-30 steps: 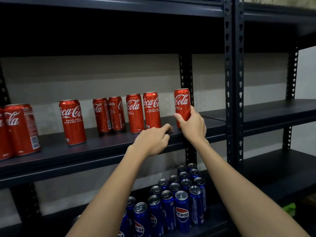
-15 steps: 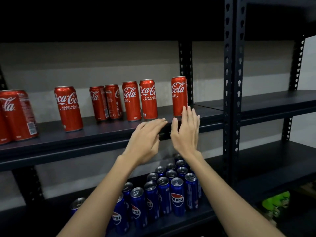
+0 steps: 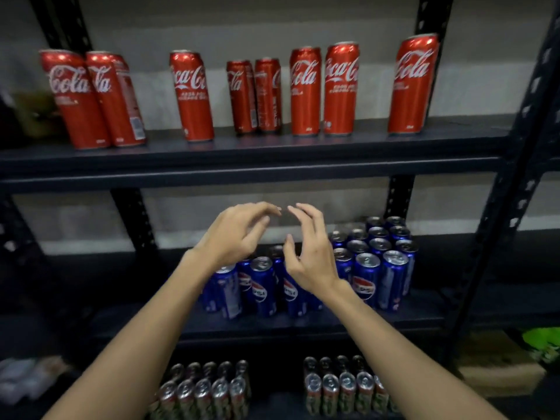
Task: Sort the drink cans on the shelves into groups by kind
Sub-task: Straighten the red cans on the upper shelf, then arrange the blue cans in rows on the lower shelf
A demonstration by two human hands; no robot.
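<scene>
Several red Coca-Cola cans [image 3: 306, 90] stand upright in a loose row on the upper shelf [image 3: 242, 165]; one red can [image 3: 412, 86] stands apart at the right end. Blue Pepsi cans [image 3: 366, 277] are packed together on the middle shelf [image 3: 424, 313]. Two blocks of cans with silver tops [image 3: 209, 389] fill the bottom shelf. My left hand [image 3: 236, 237] and my right hand [image 3: 312, 253] hover side by side in front of the Pepsi cans, below the upper shelf, fingers loosely bent, holding nothing.
Black perforated uprights [image 3: 497, 207] frame the shelving at the right, with more dark shelves beyond. A brown box [image 3: 497, 365] and something green [image 3: 542, 344] sit low at the right. Whitish stuff [image 3: 27, 377] lies at the bottom left.
My right hand let go of the rightmost red can. Both hands dropped from the upper shelf edge to in front of the Pepsi cans. The view tilted down, showing the bottom shelf.
</scene>
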